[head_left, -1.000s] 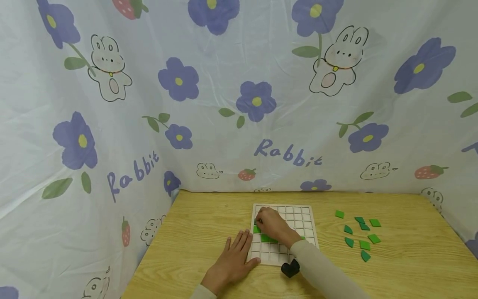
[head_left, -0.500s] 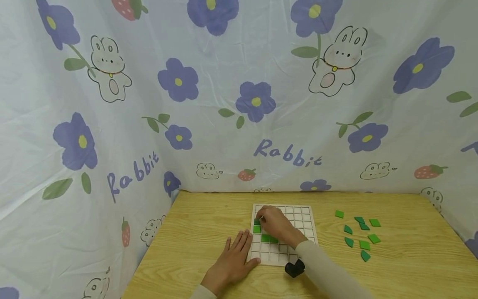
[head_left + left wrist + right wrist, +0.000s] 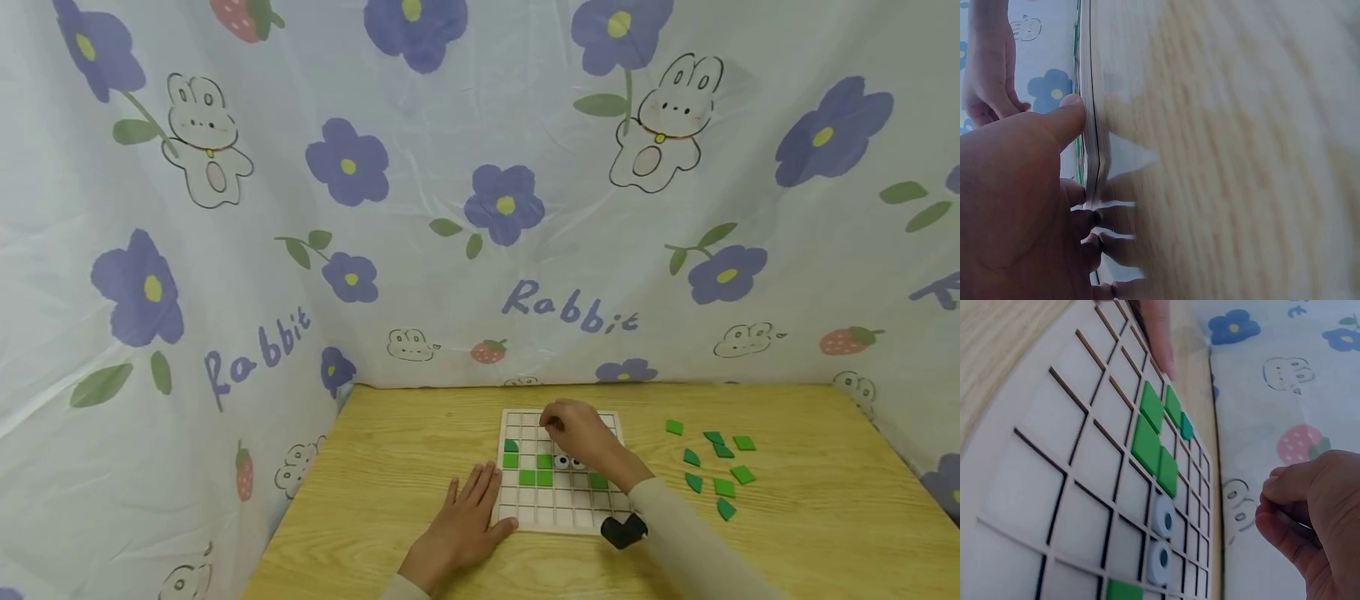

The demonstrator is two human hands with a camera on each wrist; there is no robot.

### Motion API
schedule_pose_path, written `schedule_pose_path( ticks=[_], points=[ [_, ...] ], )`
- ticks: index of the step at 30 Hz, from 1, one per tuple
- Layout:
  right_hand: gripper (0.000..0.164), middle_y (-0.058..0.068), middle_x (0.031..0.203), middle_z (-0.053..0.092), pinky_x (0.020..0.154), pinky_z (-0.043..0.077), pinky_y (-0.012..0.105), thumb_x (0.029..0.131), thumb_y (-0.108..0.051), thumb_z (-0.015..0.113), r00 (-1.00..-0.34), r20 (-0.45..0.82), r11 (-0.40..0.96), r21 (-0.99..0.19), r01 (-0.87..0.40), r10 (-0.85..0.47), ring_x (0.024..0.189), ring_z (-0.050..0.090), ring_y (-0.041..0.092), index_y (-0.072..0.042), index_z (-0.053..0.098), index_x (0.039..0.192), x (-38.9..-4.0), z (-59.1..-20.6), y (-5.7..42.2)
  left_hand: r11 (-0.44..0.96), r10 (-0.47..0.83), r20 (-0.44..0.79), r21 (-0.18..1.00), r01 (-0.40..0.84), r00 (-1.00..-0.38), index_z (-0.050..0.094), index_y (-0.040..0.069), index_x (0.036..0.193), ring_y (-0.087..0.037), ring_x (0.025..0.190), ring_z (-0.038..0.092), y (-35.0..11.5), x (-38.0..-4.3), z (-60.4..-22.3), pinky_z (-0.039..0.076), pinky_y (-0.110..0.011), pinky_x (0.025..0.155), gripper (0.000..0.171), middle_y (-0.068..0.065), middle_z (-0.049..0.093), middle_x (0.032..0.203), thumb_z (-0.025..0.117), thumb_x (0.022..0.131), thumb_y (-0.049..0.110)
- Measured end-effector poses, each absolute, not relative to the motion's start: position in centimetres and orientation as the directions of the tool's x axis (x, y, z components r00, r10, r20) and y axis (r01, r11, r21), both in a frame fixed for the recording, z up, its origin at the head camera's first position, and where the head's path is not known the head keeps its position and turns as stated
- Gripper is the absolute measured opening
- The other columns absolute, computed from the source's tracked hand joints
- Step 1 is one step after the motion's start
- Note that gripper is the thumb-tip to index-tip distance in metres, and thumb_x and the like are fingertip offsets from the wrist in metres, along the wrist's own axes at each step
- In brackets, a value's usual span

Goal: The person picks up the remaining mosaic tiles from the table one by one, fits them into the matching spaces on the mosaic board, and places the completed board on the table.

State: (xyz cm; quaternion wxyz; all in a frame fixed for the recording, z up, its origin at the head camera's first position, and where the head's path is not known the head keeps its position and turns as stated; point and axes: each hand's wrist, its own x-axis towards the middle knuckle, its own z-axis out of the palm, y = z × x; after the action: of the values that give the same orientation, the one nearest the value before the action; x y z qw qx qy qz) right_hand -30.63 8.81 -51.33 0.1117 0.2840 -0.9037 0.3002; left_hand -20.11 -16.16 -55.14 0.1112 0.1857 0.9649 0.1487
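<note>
A white grid board [image 3: 525, 500] lies on the wooden table [image 3: 390, 467]. Several green square tiles [image 3: 527, 477] sit in its cells, and beside them two round white eye pieces [image 3: 561, 461]. The right wrist view shows the same green tiles [image 3: 1146, 442] and eye pieces [image 3: 1163, 520] close up. My left hand [image 3: 468, 512] lies flat on the table, its thumb [image 3: 1066, 119] against the board's edge [image 3: 1093, 125]. My right hand [image 3: 577, 435] hovers over the board's far middle cells. Its fingers [image 3: 1291, 512] are curled, with nothing visible in them.
Several loose green pieces [image 3: 712, 467], squares and leaf shapes, lie scattered on the table right of the board. A printed rabbit-and-flower cloth [image 3: 480, 208] walls in the table at the back and both sides. A black wrist camera [image 3: 622, 531] sits on my right forearm.
My right hand has left the board's left column and moved right and back, leaving a green tile there and uncovering more tiles and the two eye pieces. The left hand stayed put.
</note>
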Motion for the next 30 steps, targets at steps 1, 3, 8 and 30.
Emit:
schedule_pose_path(
  ticks=[1, 3, 8, 30],
  points=[
    [0.010, 0.004, 0.099, 0.075, 0.072, 0.059, 0.028, 0.098, -0.002, 0.075, -0.812, 0.380, 0.659, -0.476, -0.582, -0.443, 0.084, 0.069, 0.014, -0.010, 0.079, 0.102, -30.6, -51.1, 9.2, 0.888, 0.390, -0.156, 0.325, 0.326, -0.907, 0.022, 0.006, 0.171, -0.036, 0.167, 0.016, -16.2, -20.1, -55.1, 0.016, -0.067, 0.131, 0.085, -0.013, 0.017, 0.180, 0.048, 0.109, 0.060],
    [0.010, 0.004, 0.099, 0.076, 0.072, 0.059, 0.028, 0.097, -0.002, 0.076, -0.811, 0.392, 0.661, -0.473, -0.583, -0.435, 0.084, 0.069, 0.014, -0.011, 0.079, 0.101, -30.6, -50.7, 9.9, 0.890, 0.388, -0.153, 0.318, 0.326, -0.909, 0.022, 0.006, 0.171, -0.036, 0.167, 0.016, -16.2, -20.0, -55.0, 0.016, -0.067, 0.131, 0.085, -0.013, 0.017, 0.180, 0.049, 0.109, 0.059],
    [0.010, 0.003, 0.100, 0.076, 0.072, 0.059, 0.029, 0.096, -0.003, 0.078, -0.815, 0.403, 0.677, -0.461, -0.574, -0.417, 0.083, 0.069, 0.014, -0.011, 0.078, 0.101, -30.5, -50.1, 12.0, 0.890, 0.389, -0.149, 0.317, 0.329, -0.909, 0.022, 0.006, 0.171, -0.036, 0.167, 0.017, -16.3, -20.1, -54.9, 0.016, -0.067, 0.130, 0.085, -0.013, 0.017, 0.180, 0.049, 0.110, 0.059],
    [0.010, -0.002, 0.091, 0.073, 0.066, 0.055, 0.028, 0.093, -0.004, 0.081, -0.828, 0.450, 0.743, -0.414, -0.526, -0.335, 0.077, 0.065, 0.009, -0.011, 0.078, 0.099, -28.6, -49.9, 20.6, 0.867, 0.411, -0.140, 0.366, 0.339, -0.901, 0.022, 0.005, 0.171, -0.039, 0.167, 0.014, -16.5, -20.4, -55.6, 0.013, -0.071, 0.129, 0.086, -0.015, 0.015, 0.180, 0.046, 0.110, 0.061]
  ],
)
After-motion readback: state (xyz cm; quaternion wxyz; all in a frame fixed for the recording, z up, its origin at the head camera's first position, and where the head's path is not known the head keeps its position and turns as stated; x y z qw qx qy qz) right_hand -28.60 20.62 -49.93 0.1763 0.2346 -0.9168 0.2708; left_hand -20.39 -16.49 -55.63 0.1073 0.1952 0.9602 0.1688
